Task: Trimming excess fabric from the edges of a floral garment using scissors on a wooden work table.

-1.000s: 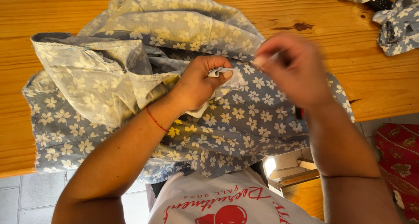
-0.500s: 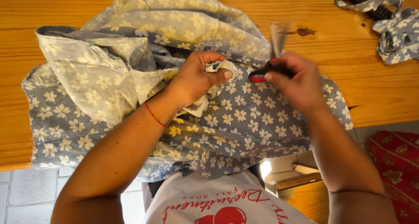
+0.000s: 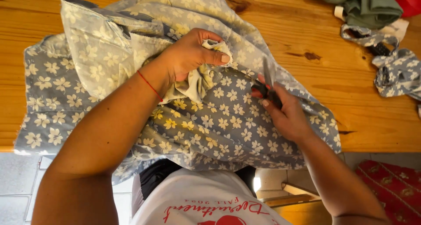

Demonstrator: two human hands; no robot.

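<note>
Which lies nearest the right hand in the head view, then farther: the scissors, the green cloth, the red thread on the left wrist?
From the right hand:
1. Scissors, held in it.
2. Red thread, leftward on the other wrist.
3. Green cloth, table's far right corner.

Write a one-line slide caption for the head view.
Left hand pinches floral fabric while right hand holds scissors.

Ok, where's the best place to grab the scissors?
By the dark handle loops, from the near side. On the scissors the blades point away across the floral fabric, and the right hand already wraps the handles there.
</note>
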